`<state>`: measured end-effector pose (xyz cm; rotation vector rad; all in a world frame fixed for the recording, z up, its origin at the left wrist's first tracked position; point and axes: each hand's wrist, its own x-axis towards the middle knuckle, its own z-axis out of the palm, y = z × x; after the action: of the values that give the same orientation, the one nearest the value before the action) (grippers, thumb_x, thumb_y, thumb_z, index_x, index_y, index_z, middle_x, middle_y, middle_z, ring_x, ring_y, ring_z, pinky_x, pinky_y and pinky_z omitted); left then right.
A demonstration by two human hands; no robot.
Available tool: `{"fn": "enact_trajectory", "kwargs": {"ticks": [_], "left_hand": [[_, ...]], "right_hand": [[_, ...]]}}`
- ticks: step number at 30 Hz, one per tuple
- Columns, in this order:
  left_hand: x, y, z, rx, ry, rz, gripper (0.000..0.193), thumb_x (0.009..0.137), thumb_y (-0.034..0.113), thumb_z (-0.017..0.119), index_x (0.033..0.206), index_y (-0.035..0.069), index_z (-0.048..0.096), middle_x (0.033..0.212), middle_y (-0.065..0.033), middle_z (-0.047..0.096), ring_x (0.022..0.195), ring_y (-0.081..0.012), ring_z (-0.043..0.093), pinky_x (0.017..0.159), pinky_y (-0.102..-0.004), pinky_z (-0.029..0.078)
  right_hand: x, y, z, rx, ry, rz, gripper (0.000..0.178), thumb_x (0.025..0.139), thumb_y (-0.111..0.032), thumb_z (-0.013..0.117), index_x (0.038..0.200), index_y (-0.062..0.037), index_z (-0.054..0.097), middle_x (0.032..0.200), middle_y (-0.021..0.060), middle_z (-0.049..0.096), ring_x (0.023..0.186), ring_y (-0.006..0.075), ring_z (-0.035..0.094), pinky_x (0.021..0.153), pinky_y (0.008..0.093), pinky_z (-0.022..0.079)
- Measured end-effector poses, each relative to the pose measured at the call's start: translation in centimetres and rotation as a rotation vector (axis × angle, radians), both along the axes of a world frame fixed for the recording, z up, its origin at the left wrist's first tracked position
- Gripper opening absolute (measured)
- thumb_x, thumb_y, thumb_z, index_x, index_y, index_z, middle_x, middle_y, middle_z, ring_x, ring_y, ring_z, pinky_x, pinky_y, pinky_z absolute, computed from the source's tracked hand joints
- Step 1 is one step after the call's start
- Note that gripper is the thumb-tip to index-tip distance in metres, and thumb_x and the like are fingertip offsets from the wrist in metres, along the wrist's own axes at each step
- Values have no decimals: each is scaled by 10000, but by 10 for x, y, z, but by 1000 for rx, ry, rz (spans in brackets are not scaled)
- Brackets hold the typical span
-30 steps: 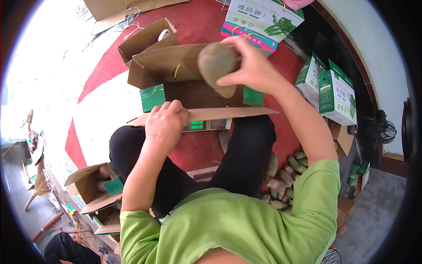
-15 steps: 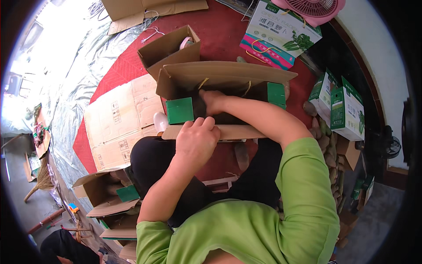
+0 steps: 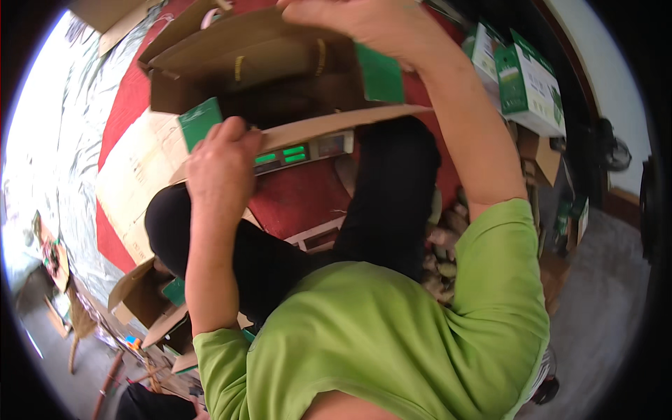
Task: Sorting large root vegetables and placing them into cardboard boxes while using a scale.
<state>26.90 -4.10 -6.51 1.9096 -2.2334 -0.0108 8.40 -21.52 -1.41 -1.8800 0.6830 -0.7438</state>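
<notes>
An open brown cardboard box (image 3: 280,70) stands in front of my knees, with two yellow cord loops on its far inner wall. Green end flaps stick up from it, one at the left (image 3: 199,124) and one at the right (image 3: 380,73). My left hand (image 3: 222,164) is closed over the near flap's left part, beside the left green flap. At the top edge of the view, my right hand (image 3: 364,24) grips the box's far flap, its fingers partly cut off. Under the near flap shows a scale (image 3: 287,155) with lit green displays. The box's bottom is in shadow.
Another open carton (image 3: 140,294) stands by my left knee, with flattened cardboard (image 3: 143,189) on the red mat beyond it. Radish-like roots (image 3: 441,269) lie to my right. White and green boxes (image 3: 532,87) stand at the far right. A person's dark-clothed leg (image 3: 150,402) shows lower left.
My right hand has come out of the box and moved up to its far flap. The left hand keeps to the near flap. The view has shifted, and the scale's displays now show.
</notes>
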Motion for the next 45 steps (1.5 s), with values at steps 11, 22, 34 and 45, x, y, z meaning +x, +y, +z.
{"fn": "enact_trajectory", "kwargs": {"ticks": [11,22,34,45], "left_hand": [[-16,-1,5,111,15,113,224,790,59,598,975,117,710,829,-80,547,849,-272,594,710,-392,474],[-13,1,3,69,53,105,226,752,42,632,943,128,716,809,-48,544,829,-252,594,712,-381,491],[-14,-6,10,53,42,80,269,697,11,656,940,109,716,783,-42,533,790,-240,590,712,-371,483],[-4,0,3,11,19,49,247,705,46,631,926,130,703,771,-34,498,794,-227,576,702,-363,462]], "right_hand": [[-245,144,-247,270,209,-916,227,857,-117,680,1062,-24,650,916,9,662,798,93,599,697,257,494],[-200,234,-373,579,565,-641,591,694,-330,782,1149,-5,590,1059,204,645,996,365,622,862,432,492],[-186,156,-413,665,488,-609,626,698,-334,779,1167,17,556,1071,212,641,998,383,620,870,434,491],[-256,258,-427,732,442,-679,660,702,-337,776,1184,36,524,1082,219,638,1000,400,618,877,435,490]]}}
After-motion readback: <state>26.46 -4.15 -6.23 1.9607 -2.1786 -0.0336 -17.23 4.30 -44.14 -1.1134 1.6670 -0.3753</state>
